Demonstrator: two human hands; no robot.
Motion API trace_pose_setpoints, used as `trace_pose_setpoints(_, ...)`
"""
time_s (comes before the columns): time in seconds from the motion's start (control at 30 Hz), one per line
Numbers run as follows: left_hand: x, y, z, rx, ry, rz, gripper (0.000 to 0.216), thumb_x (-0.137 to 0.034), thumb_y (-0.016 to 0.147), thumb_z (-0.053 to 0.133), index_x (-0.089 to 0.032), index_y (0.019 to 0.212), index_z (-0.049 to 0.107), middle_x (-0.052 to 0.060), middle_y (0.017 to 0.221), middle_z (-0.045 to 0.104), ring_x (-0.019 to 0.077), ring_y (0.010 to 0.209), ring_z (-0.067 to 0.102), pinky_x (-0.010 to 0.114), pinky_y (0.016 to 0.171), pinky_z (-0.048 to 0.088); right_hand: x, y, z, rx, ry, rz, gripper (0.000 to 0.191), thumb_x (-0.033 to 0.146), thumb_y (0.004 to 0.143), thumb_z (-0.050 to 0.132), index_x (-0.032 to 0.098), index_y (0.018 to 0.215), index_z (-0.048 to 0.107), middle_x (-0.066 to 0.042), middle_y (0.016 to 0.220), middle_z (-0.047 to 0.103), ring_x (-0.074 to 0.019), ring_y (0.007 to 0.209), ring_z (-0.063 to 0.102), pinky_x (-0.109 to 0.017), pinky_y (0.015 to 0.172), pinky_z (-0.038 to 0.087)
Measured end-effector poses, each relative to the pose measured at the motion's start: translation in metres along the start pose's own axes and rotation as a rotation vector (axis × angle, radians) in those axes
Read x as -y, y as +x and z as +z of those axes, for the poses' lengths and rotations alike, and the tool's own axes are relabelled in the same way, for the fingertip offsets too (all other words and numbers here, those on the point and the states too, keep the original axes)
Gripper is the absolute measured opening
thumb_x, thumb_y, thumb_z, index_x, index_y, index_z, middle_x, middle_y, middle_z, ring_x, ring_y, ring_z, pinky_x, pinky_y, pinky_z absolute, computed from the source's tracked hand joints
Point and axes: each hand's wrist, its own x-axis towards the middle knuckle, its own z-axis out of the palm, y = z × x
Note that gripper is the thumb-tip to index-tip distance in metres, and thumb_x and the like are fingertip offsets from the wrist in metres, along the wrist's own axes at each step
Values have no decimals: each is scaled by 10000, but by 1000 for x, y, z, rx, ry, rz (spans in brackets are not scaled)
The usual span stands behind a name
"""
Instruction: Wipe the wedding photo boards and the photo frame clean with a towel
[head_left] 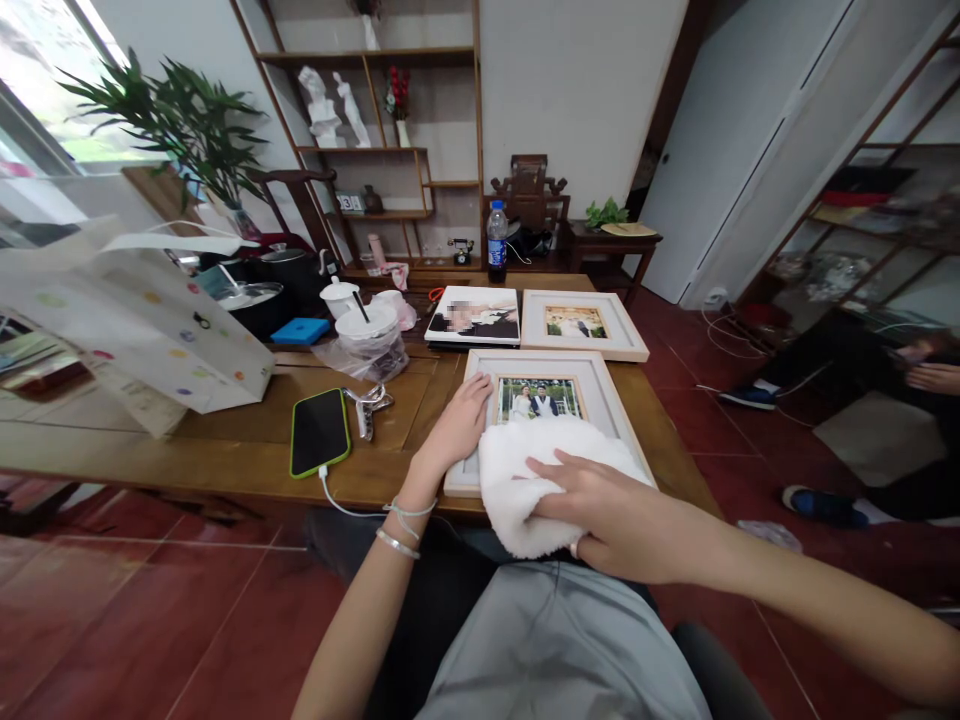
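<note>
A picture frame with a pale wooden border and a photo of two people lies on the table before me. My left hand rests on its left edge with the fingers stretched out. Over the frame's lower part spreads a fluffy white cloth. My right hand presses on this cloth and grips it, its fingers partly sunk in the pile. The frame's near edge is mostly hidden beneath cloth and hand.
Behind lie a second picture frame and a photo panel, with a bottle beyond. On the left are a charging phone, a lidded cup, a blue box and a paper bag. Another person's legs show at right.
</note>
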Motion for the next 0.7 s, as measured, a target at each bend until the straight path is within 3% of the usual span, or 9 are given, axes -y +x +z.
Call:
trace_pose_setpoints(0.2, 2, 0, 2, -1, -9, 1, 394, -134, 879, 319, -78, 1237, 473, 140, 1347, 451, 213, 1309, 323, 423, 1088, 292, -24, 10, 12, -84, -110, -4, 529, -34, 587, 442, 183, 1050, 578, -127, 1326, 465, -219, 1287, 319, -422, 1061, 213)
trace_pose_setpoints(0.37, 2, 0, 2, -20, -8, 15, 393, -125, 876, 317, -77, 1231, 478, 147, 1335, 462, 220, 1301, 339, 428, 1088, 293, -77, 35, 7, -155, -312, 99, 578, -77, 587, 395, 179, 1080, 553, -138, 1305, 483, -237, 1280, 335, -461, 1032, 251)
trace_pose_setpoints(0.5, 3, 0, 3, -23, -15, 17, 392, -123, 874, 326, -76, 1232, 478, 146, 1342, 454, 222, 1303, 335, 427, 1090, 290, -121, 62, -14, -334, -527, 152, 605, -123, 605, 334, 158, 1098, 543, -145, 1356, 424, -273, 1273, 340, -501, 1005, 261)
trace_pose_setpoints(0.6, 3, 0, 2, -19, -18, 14, 390, -117, 872, 327, -66, 1226, 482, 154, 1340, 454, 227, 1301, 336, 431, 1091, 286, -135, 87, -30, -447, -614, 98, 557, -124, 625, 335, 133, 1065, 557, -146, 1391, 376, -291, 1303, 274, -515, 1004, 243)
trace_pose_setpoints(0.7, 2, 1, 1, -28, -38, 23, 385, -110, 864, 335, -67, 1212, 494, 158, 1323, 467, 229, 1295, 344, 429, 1092, 284, -132, 110, -30, -422, -615, -36, 501, -93, 649, 376, 136, 1054, 562, -143, 1386, 384, -267, 1318, 243, -506, 1026, 202)
